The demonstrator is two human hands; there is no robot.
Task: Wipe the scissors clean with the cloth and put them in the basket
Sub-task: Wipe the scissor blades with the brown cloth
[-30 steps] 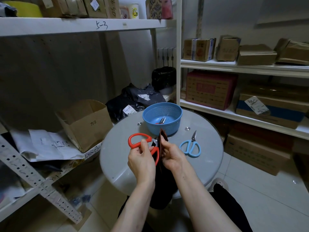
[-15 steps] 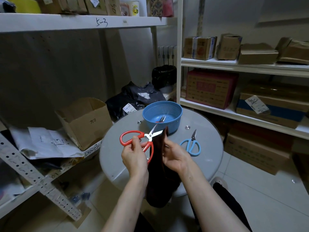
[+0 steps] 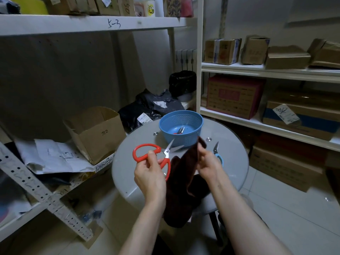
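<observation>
Shelves (image 3: 257,69): cardboard boxes (image 3: 222,51) line them around us.
Table (image 3: 234,162): round, grey, before us.
Cloth (image 3: 184,181): dark, hanging from our right hand (image 3: 207,163), which pinches its upper edge.
Basket (image 3: 184,140): blue, on the table's far side.
Red scissors (image 3: 166,152): above the table, blades parted, our left hand (image 3: 150,178) gripping the handles.
Blue scissors (image 3: 215,149): flat on the table beside our right hand.

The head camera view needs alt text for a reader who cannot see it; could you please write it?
A person's left hand holds red-handled scissors, blades parted, and the right hand grips a dark cloth beside them, above a round grey table. A blue basket behind holds another pair; blue-handled scissors lie on the table.
</observation>
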